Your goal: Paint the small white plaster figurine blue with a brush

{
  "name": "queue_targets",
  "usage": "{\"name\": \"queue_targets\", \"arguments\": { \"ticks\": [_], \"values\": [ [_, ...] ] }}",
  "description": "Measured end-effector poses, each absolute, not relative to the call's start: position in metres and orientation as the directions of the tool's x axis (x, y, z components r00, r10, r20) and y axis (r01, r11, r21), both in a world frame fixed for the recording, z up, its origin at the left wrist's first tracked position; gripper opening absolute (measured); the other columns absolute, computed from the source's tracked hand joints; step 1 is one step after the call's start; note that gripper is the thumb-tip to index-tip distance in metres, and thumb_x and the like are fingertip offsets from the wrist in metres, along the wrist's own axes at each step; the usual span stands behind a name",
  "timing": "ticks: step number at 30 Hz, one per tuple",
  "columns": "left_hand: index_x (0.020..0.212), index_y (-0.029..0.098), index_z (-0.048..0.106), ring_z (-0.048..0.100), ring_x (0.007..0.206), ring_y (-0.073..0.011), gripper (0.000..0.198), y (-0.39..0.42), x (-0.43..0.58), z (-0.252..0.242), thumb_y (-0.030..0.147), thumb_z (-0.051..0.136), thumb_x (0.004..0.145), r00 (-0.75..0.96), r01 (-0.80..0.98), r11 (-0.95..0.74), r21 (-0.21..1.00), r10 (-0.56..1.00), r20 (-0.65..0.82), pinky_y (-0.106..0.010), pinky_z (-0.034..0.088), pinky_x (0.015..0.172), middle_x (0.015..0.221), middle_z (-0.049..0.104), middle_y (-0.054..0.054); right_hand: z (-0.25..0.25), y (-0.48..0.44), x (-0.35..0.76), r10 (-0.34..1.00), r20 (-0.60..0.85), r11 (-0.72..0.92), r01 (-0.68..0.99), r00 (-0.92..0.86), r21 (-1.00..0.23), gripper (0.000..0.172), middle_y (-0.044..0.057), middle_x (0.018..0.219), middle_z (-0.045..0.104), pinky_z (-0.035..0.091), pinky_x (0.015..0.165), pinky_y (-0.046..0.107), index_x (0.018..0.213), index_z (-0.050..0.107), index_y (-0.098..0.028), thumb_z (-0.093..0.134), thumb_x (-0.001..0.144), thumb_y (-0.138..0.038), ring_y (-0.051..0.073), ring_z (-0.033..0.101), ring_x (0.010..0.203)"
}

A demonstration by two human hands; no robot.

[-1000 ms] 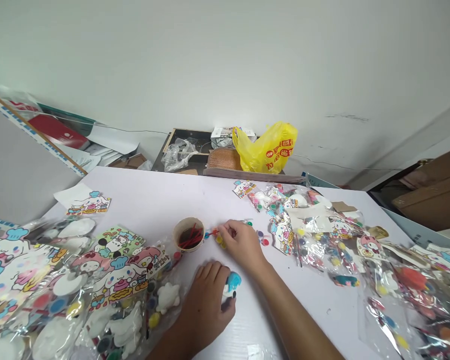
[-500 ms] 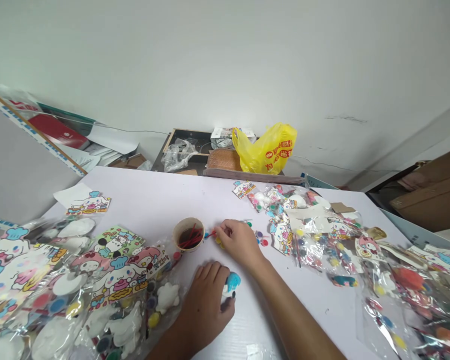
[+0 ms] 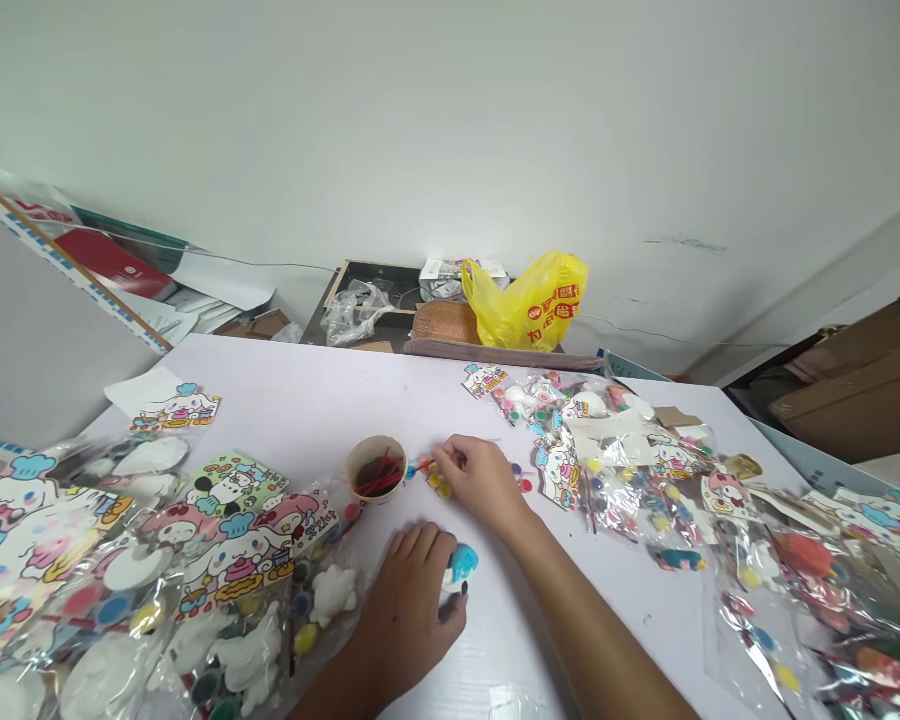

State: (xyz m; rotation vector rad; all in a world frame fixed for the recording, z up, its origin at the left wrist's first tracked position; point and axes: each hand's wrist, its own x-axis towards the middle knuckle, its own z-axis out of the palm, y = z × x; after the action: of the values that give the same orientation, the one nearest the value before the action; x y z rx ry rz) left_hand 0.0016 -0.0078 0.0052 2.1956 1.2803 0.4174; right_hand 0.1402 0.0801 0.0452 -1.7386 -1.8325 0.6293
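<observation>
My left hand (image 3: 412,590) is closed around a small plaster figurine (image 3: 461,565), white with a bright blue top and a dark spot, low over the near middle of the table. The palm and fingers hide part of it. Farther out, my right hand (image 3: 484,485) pinches a thin red paintbrush (image 3: 423,467) whose tip looks blue. That tip is beside the paper cup (image 3: 376,470), which holds dark liquid and several red brushes. Beneath the right hand lie small paint pots (image 3: 439,482), yellow and other colours, partly covered by its fingers.
Clear bags with white plaster figures and paints (image 3: 247,640) cover the table's left side. More bagged kits (image 3: 622,490) lie at the right, near a painted piece (image 3: 680,560). A yellow plastic bag (image 3: 532,305) stands behind the table's far edge.
My right hand has shifted slightly with the paintbrush, and more of the yellow pots shows below it. My left hand keeps its hold on the figurine. The view moved slightly.
</observation>
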Motion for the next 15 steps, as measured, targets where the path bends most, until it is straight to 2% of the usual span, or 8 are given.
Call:
{"name": "queue_targets", "arguments": {
  "ticks": [4, 15],
  "values": [
    [0.095, 0.02, 0.052, 0.047, 0.097, -0.0264, 0.023, -0.0083, 0.0016, 0.006, 0.013, 0.053, 0.073, 0.493, 0.696, -0.387, 0.605, 0.87, -0.012, -0.045, 0.034, 0.095, 0.099, 0.054, -0.006, 0.0435, 0.0807, 0.1339, 0.996, 0.072, 0.089, 0.758, -0.055, -0.646, 0.029, -0.001, 0.058, 0.06, 0.028, 0.055, 0.024, 0.061, 0.06, -0.02, 0.057, 0.088, -0.027, 0.013, 0.049, 0.055],
    [0.095, 0.021, 0.051, 0.047, 0.096, -0.0258, 0.024, -0.0082, 0.0016, 0.007, 0.013, 0.053, 0.072, 0.498, 0.694, -0.398, 0.6, 0.867, -0.002, -0.044, 0.035, 0.093, 0.099, 0.054, -0.005, 0.0414, 0.0798, 0.1414, 0.999, 0.048, 0.036, 0.756, -0.006, -0.654, 0.032, -0.002, 0.057, 0.061, 0.028, 0.051, 0.022, 0.066, 0.063, -0.019, 0.053, 0.093, -0.034, 0.012, 0.052, 0.054]
  ]
}}
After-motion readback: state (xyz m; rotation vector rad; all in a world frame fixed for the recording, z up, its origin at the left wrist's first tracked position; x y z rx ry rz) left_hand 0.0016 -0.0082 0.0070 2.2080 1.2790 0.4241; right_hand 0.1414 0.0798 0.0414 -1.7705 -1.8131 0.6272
